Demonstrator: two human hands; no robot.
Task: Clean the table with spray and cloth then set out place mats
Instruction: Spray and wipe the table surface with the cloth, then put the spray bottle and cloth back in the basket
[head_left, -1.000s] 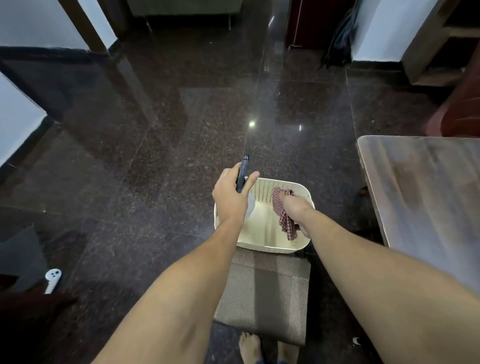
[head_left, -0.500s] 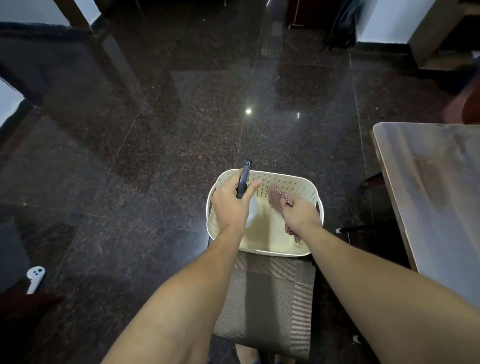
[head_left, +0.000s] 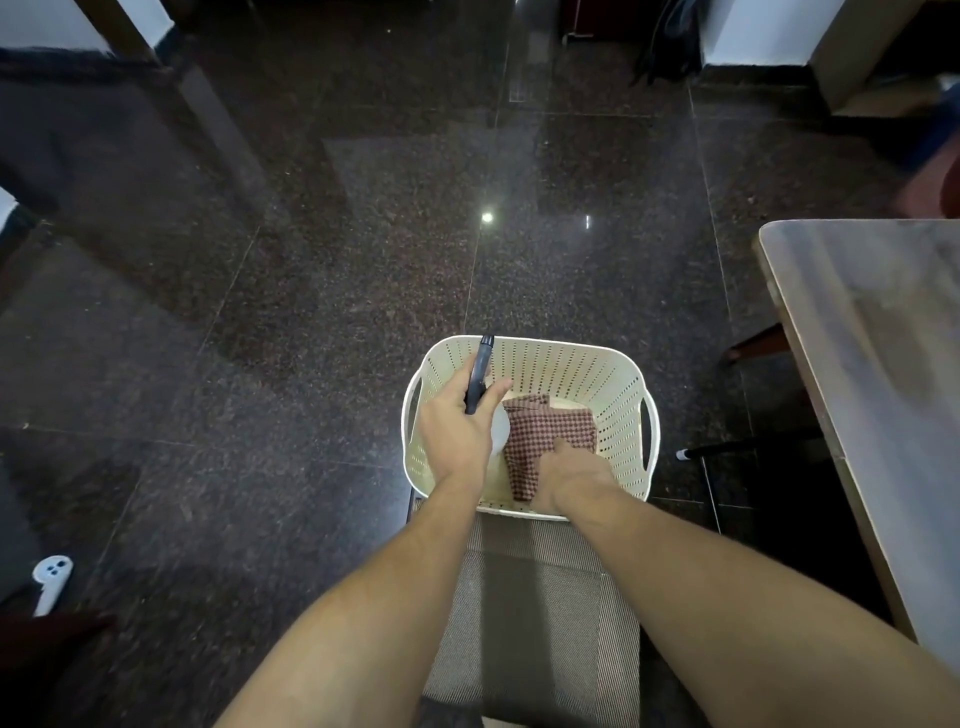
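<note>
A cream perforated basket (head_left: 618, 395) stands on a chair in front of me. My left hand (head_left: 454, 431) grips a spray bottle (head_left: 478, 379) by its dark trigger head, the white body showing just below my palm inside the basket. My right hand (head_left: 569, 475) holds a red-and-white checked cloth (head_left: 545, 431) low in the basket, where the cloth lies spread on the bottom. The wooden table (head_left: 883, 364) is at the right edge of the view.
The basket sits on a grey woven chair seat (head_left: 540, 623). Dark polished granite floor lies all around. A white controller (head_left: 51, 582) lies on the floor at lower left. Dark chair legs (head_left: 748, 447) stand under the table's near edge.
Both hands have sunk deeper into the basket. The cloth, which hung bunched from my right hand, now lies spread on the basket bottom. The view has tilted down.
</note>
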